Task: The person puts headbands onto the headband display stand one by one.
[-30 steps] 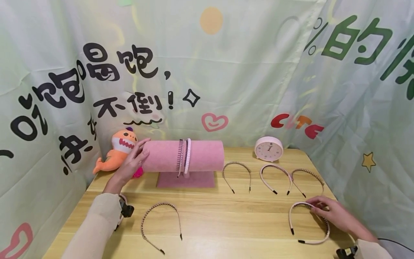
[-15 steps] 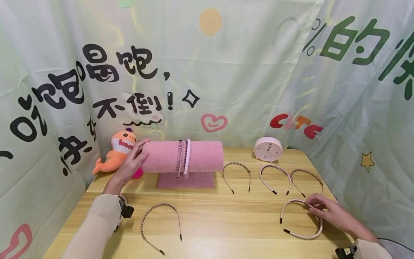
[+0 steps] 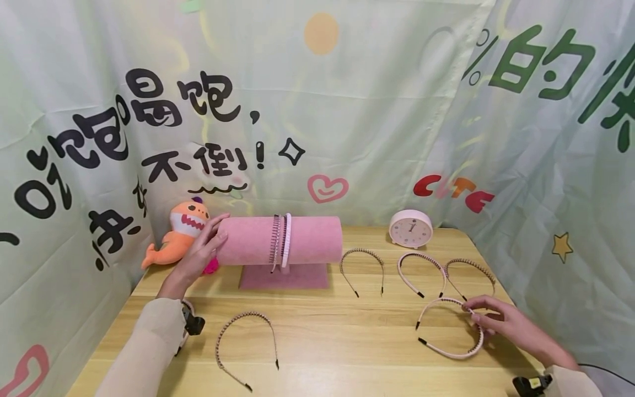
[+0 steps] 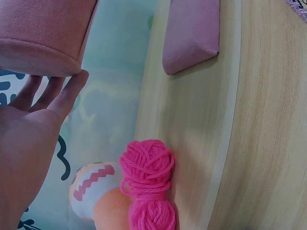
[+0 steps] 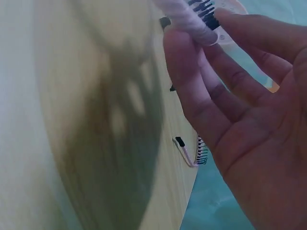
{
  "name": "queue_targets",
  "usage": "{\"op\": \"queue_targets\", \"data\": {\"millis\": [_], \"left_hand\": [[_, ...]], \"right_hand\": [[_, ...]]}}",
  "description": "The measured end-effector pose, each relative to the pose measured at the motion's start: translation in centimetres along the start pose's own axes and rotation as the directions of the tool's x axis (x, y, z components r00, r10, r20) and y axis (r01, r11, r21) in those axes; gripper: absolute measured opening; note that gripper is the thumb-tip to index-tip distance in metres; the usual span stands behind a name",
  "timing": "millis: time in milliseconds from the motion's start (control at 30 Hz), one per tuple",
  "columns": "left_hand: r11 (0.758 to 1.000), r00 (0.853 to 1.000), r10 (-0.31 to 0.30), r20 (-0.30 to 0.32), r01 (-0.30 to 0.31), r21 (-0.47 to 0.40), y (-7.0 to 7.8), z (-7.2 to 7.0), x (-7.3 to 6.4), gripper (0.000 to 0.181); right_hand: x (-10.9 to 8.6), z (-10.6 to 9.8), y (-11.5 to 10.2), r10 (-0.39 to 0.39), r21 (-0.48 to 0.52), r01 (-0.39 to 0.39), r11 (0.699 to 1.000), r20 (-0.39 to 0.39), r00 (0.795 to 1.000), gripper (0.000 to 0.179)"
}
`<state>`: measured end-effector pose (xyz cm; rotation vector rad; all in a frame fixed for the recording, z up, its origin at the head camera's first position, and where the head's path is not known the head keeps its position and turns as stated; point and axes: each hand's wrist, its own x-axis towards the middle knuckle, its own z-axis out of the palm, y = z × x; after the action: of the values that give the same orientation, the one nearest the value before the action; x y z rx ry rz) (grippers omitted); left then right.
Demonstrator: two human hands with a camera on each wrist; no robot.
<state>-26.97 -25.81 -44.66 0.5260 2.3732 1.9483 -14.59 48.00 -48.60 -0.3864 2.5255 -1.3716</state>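
Observation:
In the head view my right hand (image 3: 506, 328) pinches a pale pink headband (image 3: 453, 355) above the table's right side. Seen from the right wrist, thumb and fingers grip the wrapped band (image 5: 189, 24), which shows dark comb teeth along its inside. Further left stands a pink padded cylinder stand (image 3: 315, 240) with a few headbands (image 3: 286, 240) around its middle. My left hand (image 3: 198, 251) touches the cylinder's left end. The left wrist view shows its fingertips (image 4: 80, 79) extended against that end; its thumb is hidden there.
Three headbands lie at the back right, one of them a coiled headband (image 3: 364, 251); another headband (image 3: 248, 314) lies front left. A pink clock (image 3: 410, 229) and an orange plush toy (image 3: 186, 226) stand behind. Pink yarn (image 4: 148, 167) lies near the toy. My left sleeve partly covers one more band.
My right hand has lifted the headband slightly and moved it leftward, tilting and turning it. The left hand stays at the cylinder's end.

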Motion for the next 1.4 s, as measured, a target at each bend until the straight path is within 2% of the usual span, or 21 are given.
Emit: {"op": "queue_targets", "data": {"millis": [333,567,800,933,1267,1400], "left_hand": [[1.000,1.000,0.007,-0.001,-0.007,-0.004,0.0,0.0,0.0,0.060],[1.000,1.000,0.001,-0.006,-0.001,-0.014,-0.3,0.0,0.0,0.062],[1.000,1.000,0.004,-0.007,-0.004,-0.015,0.0,0.1,-0.1,0.060],[1.000,1.000,0.000,-0.006,-0.001,-0.012,0.0,0.1,-0.1,0.060],[1.000,1.000,-0.006,-0.007,0.006,-0.012,0.2,0.1,-0.2,0.060],[1.000,1.000,-0.002,-0.007,0.002,-0.010,0.3,0.2,-0.2,0.060]], "right_hand": [[-0.4,0.0,-1.2,0.059,0.097,-0.056,0.994,-0.032,0.998,0.042],[0.0,0.0,-1.3,0.052,0.125,-0.046,0.991,-0.038,0.998,0.043],[0.6,0.5,-3.0,0.072,0.175,-0.065,0.982,-0.039,0.997,0.044],[1.3,0.8,-4.3,0.040,0.181,-0.032,0.983,-0.042,0.998,0.042],[3.4,1.1,-7.3,-0.080,0.119,0.092,0.989,-0.103,0.991,0.039],[4.5,1.2,-8.5,-0.055,0.092,0.067,0.994,-0.129,0.990,0.041]]}}
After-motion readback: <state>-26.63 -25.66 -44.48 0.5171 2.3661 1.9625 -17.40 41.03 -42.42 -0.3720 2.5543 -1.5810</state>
